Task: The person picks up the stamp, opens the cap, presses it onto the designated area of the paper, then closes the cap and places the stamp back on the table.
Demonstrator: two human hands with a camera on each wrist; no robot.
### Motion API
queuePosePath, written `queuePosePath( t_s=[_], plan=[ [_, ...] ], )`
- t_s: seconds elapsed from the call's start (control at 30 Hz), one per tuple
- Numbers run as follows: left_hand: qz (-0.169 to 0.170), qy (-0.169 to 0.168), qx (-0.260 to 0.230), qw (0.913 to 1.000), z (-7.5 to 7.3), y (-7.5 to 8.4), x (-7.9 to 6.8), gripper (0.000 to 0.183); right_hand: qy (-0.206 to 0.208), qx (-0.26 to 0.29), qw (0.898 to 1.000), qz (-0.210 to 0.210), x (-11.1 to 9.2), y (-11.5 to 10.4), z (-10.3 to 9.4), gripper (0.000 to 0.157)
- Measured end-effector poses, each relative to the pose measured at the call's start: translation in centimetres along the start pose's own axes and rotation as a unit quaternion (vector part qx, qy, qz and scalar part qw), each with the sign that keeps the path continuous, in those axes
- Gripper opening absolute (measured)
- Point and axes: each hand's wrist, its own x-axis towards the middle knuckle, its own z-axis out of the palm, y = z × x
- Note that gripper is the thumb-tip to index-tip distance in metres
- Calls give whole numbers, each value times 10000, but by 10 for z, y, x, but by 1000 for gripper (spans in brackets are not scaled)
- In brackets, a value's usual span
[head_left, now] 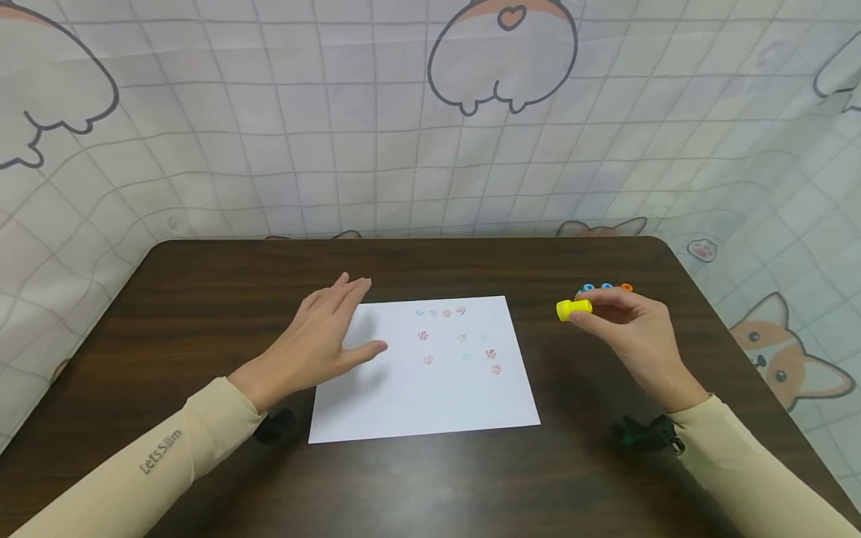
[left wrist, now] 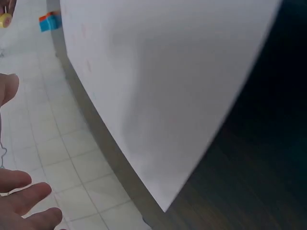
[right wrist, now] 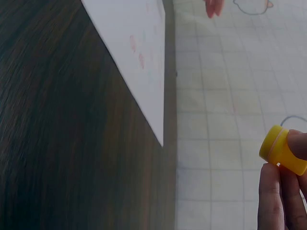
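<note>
Between the thumb and fingers of my right hand (head_left: 628, 325) is a small yellow stamp (head_left: 574, 309), held sideways to the right of the paper. The right wrist view shows the stamp (right wrist: 278, 148) close up, its wider round end away from the palm. A white sheet of paper (head_left: 417, 403) lies on the dark table, with small red, pink and green prints (head_left: 461, 338) over its upper and right parts. My left hand (head_left: 319, 336) hovers with fingers extended over the sheet's left edge, holding nothing, and casts a shadow on it.
Small blue and orange pieces with ring-shaped tops (head_left: 607, 286) stand behind my right hand, partly hidden by it. The dark wooden table (head_left: 430, 486) ends at a white checked cloth (head_left: 377, 172) with cartoon animals, hanging behind and at the sides.
</note>
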Motion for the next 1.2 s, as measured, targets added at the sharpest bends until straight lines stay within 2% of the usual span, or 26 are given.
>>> queuePosePath(
  t_s=[0.13,0.23,0.5,0.77,1.2],
  plan=[
    [-243,-296,216,9990,-3,-5,-5,102,188,-643,9977,136,0,7,-12,38],
    [-417,-490,335,9974,-3,-9,-8,107,260,-1305,9910,148,0,12,-20,40],
    [-793,-1068,564,9895,-2,-16,-16,122,158,-2113,9771,212,-2,24,-45,40],
    [-858,-1394,710,9840,1,-18,-21,129,59,-2509,9673,365,-6,33,-65,42],
    [-885,-1716,821,9777,7,-22,-25,131,-344,-2744,9601,409,-9,47,-95,36]
  ],
)
